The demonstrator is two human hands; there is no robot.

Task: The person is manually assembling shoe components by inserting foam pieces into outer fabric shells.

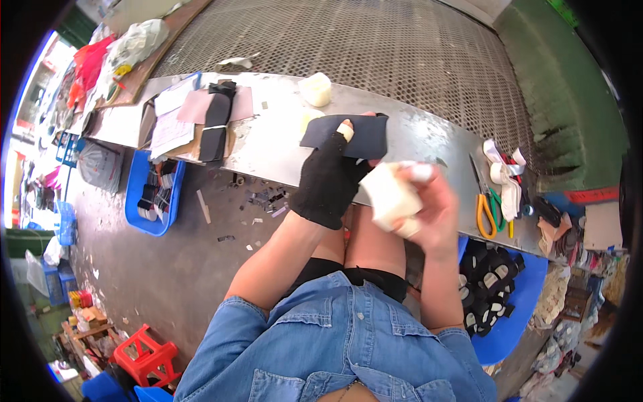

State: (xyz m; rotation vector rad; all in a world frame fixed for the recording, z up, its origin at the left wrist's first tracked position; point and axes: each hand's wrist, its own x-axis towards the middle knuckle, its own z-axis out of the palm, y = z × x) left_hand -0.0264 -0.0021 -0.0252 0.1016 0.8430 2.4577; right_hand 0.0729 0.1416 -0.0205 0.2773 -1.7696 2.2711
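My left hand (333, 171), in a black fingerless glove with a light wrap on the thumb, grips a flat dark sheet piece (365, 132) over the metal bench (274, 144). The thumb lies on top of the piece. Close by on the right, my right hand (429, 204) has its fingers round a cream-coloured block (390, 195), blurred by motion, whose kind I cannot make out. A pale wrap covers one finger of that hand. Beyond the dark piece, a similar cream lump (315, 89) rests on the bench.
Strapped dark strips (216, 127) and papers (175, 110) lie on the bench's left. Scissors with orange handles (485, 216) and green-handled scissors (496, 208) lie right. Blue bins (153, 228) (519, 328) stand below at both sides. A red stool (147, 355) is lower left.
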